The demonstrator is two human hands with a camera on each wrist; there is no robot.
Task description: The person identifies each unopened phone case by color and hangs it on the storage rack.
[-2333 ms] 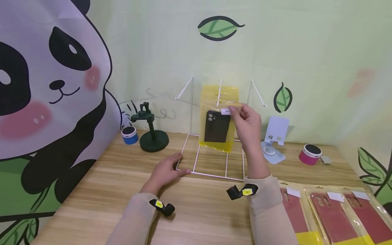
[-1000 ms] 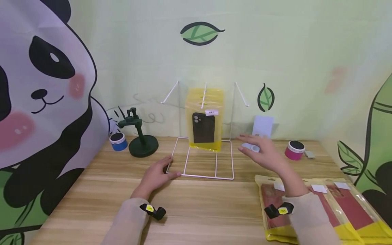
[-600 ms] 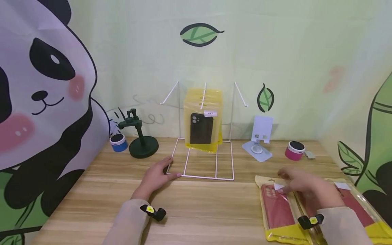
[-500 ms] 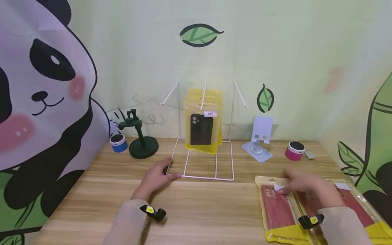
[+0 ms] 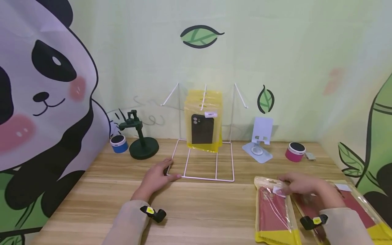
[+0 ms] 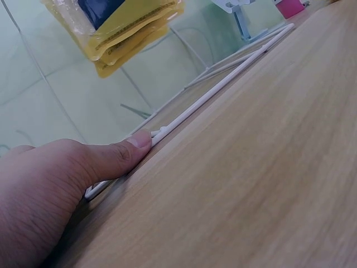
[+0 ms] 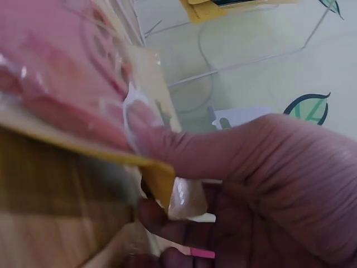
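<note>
Two fingertips and a thumb of the right hand (image 5: 301, 186) are pinching the top of a packet (image 5: 274, 212) with a red phone case, its lower end cut off. Fingers flat, the left hand (image 5: 157, 177) is pressing the wire rack (image 5: 202, 177) onto the table (image 5: 199, 211).

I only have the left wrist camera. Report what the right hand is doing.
Observer: The right hand pinches the top edge of a red phone case packet on the table.
Operator: Say whether more packets lie there.
Observer: Yes, more red packets lie to the right of it, partly under the forearm.
Operator: Tell me which hook the yellow packets use.
Observer: The yellow packets hang from the middle hook of the white wire rack; the two outer hooks are bare.
</note>
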